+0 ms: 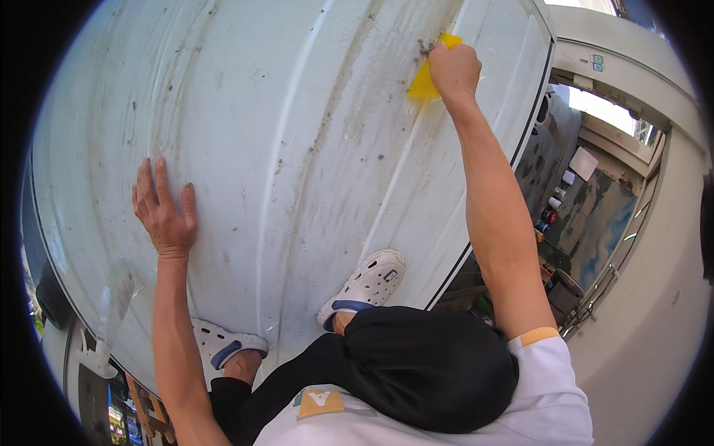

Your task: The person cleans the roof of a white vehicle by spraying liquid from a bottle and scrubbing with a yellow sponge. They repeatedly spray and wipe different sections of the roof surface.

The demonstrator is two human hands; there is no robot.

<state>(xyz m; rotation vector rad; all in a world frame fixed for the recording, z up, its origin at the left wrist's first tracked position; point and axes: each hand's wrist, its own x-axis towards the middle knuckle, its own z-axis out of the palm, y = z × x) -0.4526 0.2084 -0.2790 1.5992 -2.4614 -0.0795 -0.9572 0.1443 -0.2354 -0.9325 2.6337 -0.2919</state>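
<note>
My right hand (457, 69) grips a flat yellow scraper (424, 85), pressed on a white ribbed vehicle-roof-like panel (234, 122). Grey-brown clumps of dirt (425, 47) lie against the scraper's far side. My left hand (167, 217) rests palm down on the panel, fingers spread and holding nothing. Brown streaks and scattered dark specks run along the ribs. To the left of my left forearm lies a translucent spray bottle (118, 292), its white trigger head close to the panel's left edge.
I squat on the panel in white clogs (365, 284) with blue straps. A drop lies past its right edge, with several cans (555, 203) and a dark bin (563, 290) below. A beige wall (664, 267) rises at the right. Wooden slats (142, 407) show at lower left.
</note>
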